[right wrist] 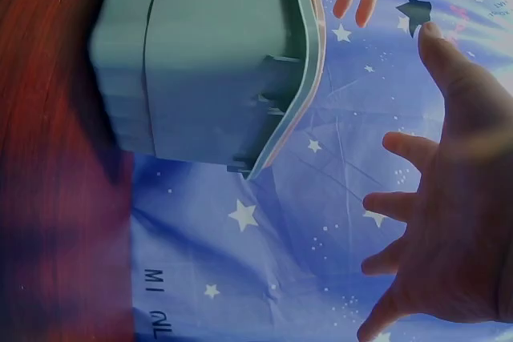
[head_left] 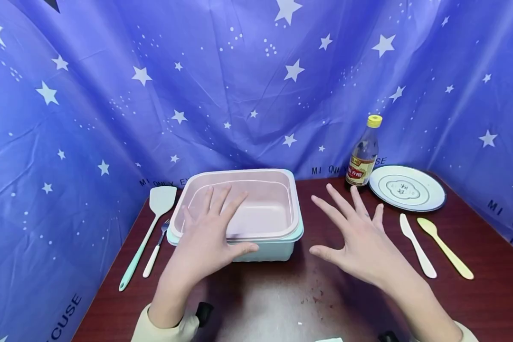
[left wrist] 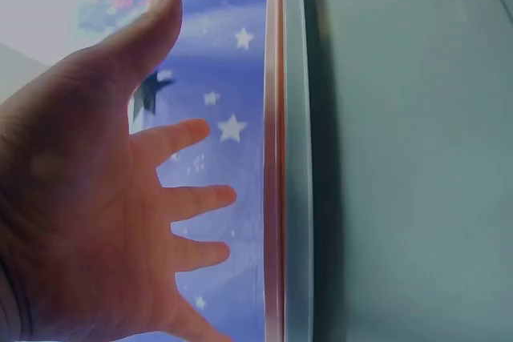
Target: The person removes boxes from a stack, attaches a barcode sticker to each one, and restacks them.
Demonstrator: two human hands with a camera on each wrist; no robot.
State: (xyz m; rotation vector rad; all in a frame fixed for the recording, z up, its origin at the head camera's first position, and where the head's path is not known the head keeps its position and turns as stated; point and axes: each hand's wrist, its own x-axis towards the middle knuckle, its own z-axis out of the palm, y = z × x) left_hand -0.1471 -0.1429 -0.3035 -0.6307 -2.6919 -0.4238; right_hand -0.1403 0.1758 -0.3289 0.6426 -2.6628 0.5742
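A pale green rectangular box with a pink inner tray [head_left: 278, 225] [left wrist: 401, 158] [right wrist: 208, 62] stands in the middle of the dark red table [head_left: 282, 304]. My left hand [head_left: 207, 237] [left wrist: 104, 198] hovers over its near left corner, fingers spread and straight, holding nothing. My right hand [head_left: 359, 232] [right wrist: 449, 198] hangs in the air just right of the box, fingers splayed, also empty. Whether the left hand touches the rim is unclear.
A green spatula [head_left: 147, 228] and a white-handled fork [head_left: 156, 249] lie left of the box. At the back right stand a yellow-capped bottle [head_left: 363, 156] and a white plate [head_left: 407, 188]; a white knife [head_left: 416, 244] and a yellow spoon [head_left: 444, 247] lie in front. Star-patterned blue cloth [head_left: 256, 71] surrounds the table.
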